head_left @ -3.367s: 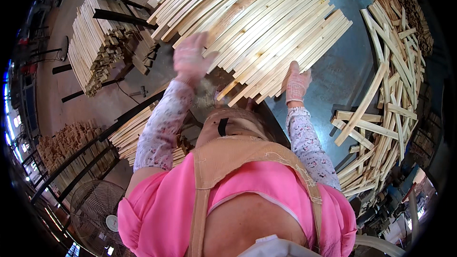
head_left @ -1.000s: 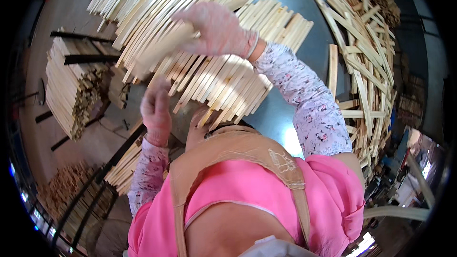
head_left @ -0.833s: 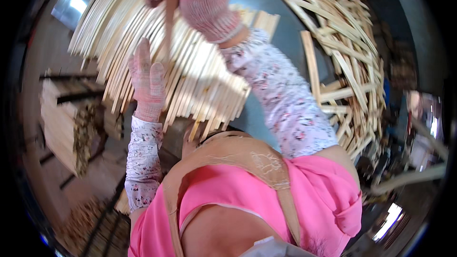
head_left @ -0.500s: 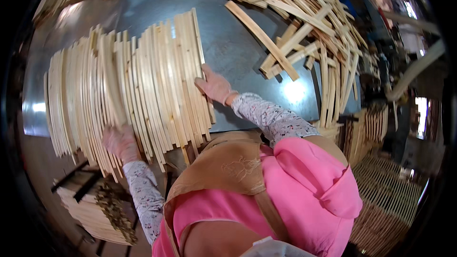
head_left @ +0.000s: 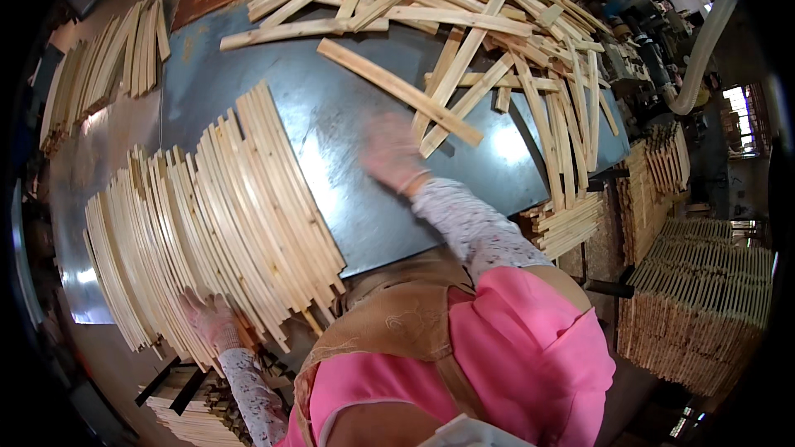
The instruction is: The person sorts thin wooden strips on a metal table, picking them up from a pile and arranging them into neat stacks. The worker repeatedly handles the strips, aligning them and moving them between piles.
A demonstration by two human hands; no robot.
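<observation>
A wide row of thin wooden slats [head_left: 240, 223] lies side by side on the left of the metal table, their near ends uneven and jutting past its front edge. My left hand [head_left: 209, 320] rests on the near ends of these slats, fingers spread and lying over the wood. Over the bare metal right of the row is my right hand [head_left: 393, 153], smeared by motion; its fingers cannot be made out. It is apart from the row and close to a loose slat [head_left: 397, 91] that lies slantwise at the edge of a jumbled heap of slats [head_left: 489, 21].
The metal table [head_left: 364, 236] runs across the view. Another batch of slats [head_left: 108, 58] lies at its far left. Stacked wood [head_left: 195, 410] stands below the front left edge, with more stacks [head_left: 696, 306] at the right. A pale hose [head_left: 704, 50] hangs at the far right.
My right hand has left the right edge of the slat row and moved over the bare metal toward the heap. My left hand stays at the near ends. The whole view has shifted.
</observation>
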